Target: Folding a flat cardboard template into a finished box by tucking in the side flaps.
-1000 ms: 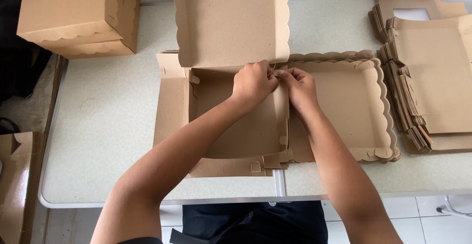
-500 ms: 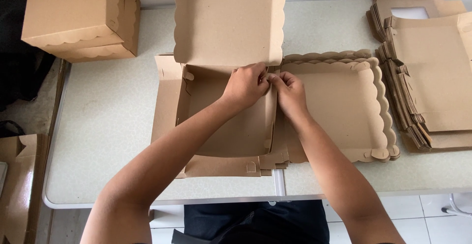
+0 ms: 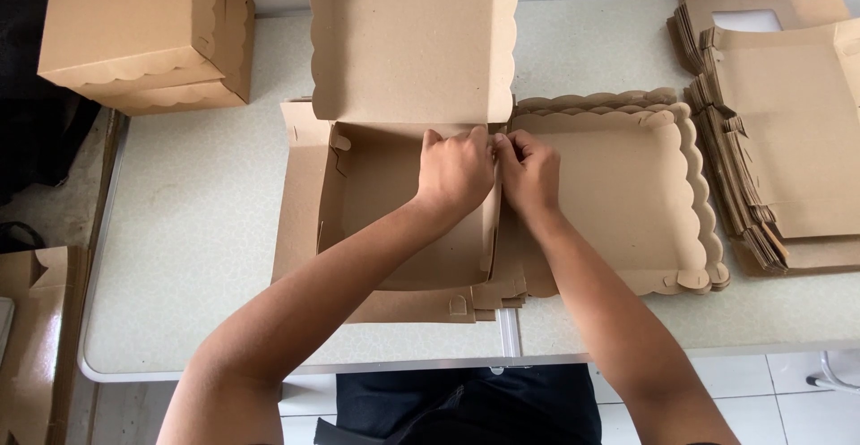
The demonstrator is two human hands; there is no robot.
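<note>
A brown cardboard box (image 3: 376, 194) lies half folded on the pale table (image 3: 197, 230), its lid flap (image 3: 412, 42) standing up at the back. My left hand (image 3: 457, 172) and my right hand (image 3: 530, 174) meet at the box's back right corner. Both pinch the upright right side wall (image 3: 491, 239) where it joins the lid. My forearms cross the box's front part and hide some of its floor.
A scalloped cardboard tray (image 3: 627, 194) lies right of the box. A stack of flat box blanks (image 3: 779, 122) fills the far right. A closed finished box (image 3: 143, 37) sits at the back left. More cardboard (image 3: 36, 337) stands by the table's left edge.
Both hands have shifted slightly toward the back along the right wall, up to the lid's corner. The right wall now stands more upright.
</note>
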